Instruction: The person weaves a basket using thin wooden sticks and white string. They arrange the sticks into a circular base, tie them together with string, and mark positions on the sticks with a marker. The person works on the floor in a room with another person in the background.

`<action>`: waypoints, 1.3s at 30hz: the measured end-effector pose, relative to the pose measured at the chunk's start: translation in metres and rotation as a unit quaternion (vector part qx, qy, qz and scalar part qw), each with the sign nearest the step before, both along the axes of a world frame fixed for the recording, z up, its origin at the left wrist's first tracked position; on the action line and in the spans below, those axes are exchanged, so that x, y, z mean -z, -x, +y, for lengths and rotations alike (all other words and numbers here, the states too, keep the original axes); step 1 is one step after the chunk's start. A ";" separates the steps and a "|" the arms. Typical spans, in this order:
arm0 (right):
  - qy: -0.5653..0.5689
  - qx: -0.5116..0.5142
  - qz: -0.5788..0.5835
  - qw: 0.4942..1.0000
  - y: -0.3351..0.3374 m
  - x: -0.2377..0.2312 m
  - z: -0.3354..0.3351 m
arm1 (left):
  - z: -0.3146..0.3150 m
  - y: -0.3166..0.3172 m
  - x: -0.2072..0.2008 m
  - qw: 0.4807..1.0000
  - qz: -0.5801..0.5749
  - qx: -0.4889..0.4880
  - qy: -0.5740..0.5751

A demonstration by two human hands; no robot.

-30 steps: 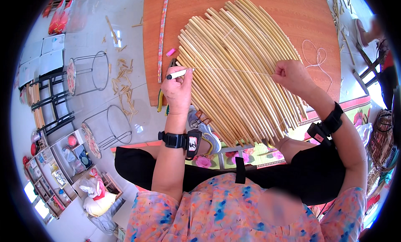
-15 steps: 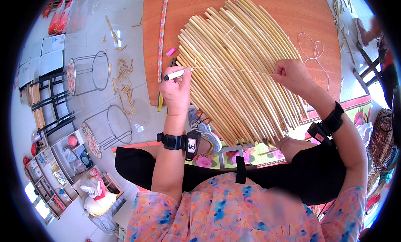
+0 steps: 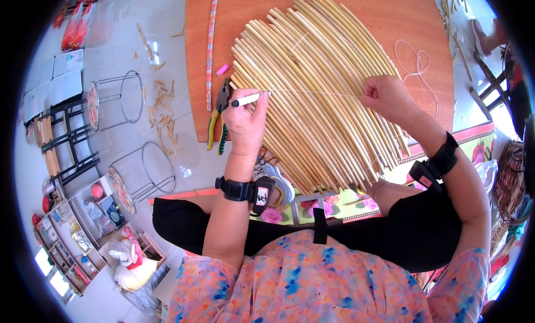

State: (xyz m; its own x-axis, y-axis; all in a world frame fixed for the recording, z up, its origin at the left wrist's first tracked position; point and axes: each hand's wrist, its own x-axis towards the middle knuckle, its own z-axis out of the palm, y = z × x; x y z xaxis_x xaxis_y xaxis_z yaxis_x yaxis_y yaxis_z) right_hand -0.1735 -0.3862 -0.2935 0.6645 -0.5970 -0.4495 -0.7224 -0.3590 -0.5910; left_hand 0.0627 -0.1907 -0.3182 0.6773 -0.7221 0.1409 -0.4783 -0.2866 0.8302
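A mat of slender pale canes lies side by side on the brown table, fanned out with uneven far ends. My left hand is closed round a white marker with a black end, over the canes' left edge. My right hand is a closed fist pinching a thin white string above the mat's right part. Between both hands the string runs nearly straight across the canes. Whether my left fingers also grip it cannot be made out. Pliers with yellow and green handles lie against my left hand.
On the brown table lie a pink block-like piece, a floral-patterned strip and loose white string. Round stools and cut cane bits are on the floor at left. Another person's foot shows far right.
My left hand, with the marker, has shifted a little to the right over the canes, uncovering the pliers. My right hand stays almost in place with the string.
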 end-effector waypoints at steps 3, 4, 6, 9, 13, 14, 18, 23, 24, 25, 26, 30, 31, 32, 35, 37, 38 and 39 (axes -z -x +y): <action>-0.002 0.001 -0.003 1.000 0.000 -0.001 0.000 | -0.002 0.001 0.001 1.000 0.004 -0.005 0.001; -0.003 0.001 -0.003 1.000 0.000 -0.001 0.000 | -0.002 0.000 0.001 1.000 -0.001 -0.005 -0.001; -0.006 0.001 -0.005 1.000 0.000 -0.002 0.000 | -0.002 0.000 0.001 1.000 -0.003 -0.008 -0.006; -0.003 -0.001 -0.007 1.000 0.000 -0.001 0.000 | -0.002 0.000 0.000 1.000 0.008 -0.018 -0.003; -0.005 -0.003 -0.008 1.000 0.000 -0.001 0.000 | 0.001 -0.012 0.002 0.998 0.017 -0.052 0.025; -0.005 -0.001 -0.008 1.000 0.000 -0.001 0.000 | 0.001 -0.015 0.000 0.997 0.017 -0.063 0.029; -0.004 -0.001 -0.007 1.000 0.001 -0.001 -0.001 | 0.003 -0.022 -0.014 0.995 0.046 -0.077 0.043; -0.022 -0.015 -0.021 0.999 0.004 0.002 -0.001 | 0.006 -0.019 -0.008 0.992 0.094 -0.056 0.061; -0.021 -0.013 -0.036 0.999 0.005 0.004 -0.001 | 0.008 -0.020 -0.002 0.992 0.096 -0.054 0.054; -0.020 -0.011 -0.050 0.998 0.006 0.005 0.000 | 0.009 -0.021 0.002 0.993 0.098 -0.052 0.047; -0.027 -0.010 -0.040 0.999 0.008 0.005 -0.001 | 0.008 -0.020 0.005 0.990 0.111 -0.061 0.054; -0.041 -0.023 -0.030 0.998 0.010 0.000 -0.005 | 0.007 -0.019 0.016 0.977 0.175 -0.081 0.094; -0.031 -0.032 -0.046 0.998 0.011 0.000 -0.006 | 0.011 -0.025 0.018 0.983 0.152 -0.075 0.064; -0.022 -0.041 -0.060 0.997 0.015 0.000 -0.008 | 0.014 -0.028 0.020 0.989 0.130 -0.068 0.033; -0.038 -0.035 -0.020 0.998 0.021 -0.012 -0.014 | 0.012 -0.025 0.017 0.984 0.152 -0.068 0.065; -0.067 -0.034 0.031 0.997 0.027 -0.013 -0.020 | 0.013 -0.027 0.023 0.984 0.150 -0.061 0.069; -0.051 -0.040 0.048 0.997 0.033 -0.014 -0.023 | 0.013 -0.026 0.022 0.985 0.149 -0.063 0.061; -0.036 -0.047 0.064 0.996 0.038 -0.016 -0.025 | 0.013 -0.027 0.022 0.985 0.150 -0.061 0.063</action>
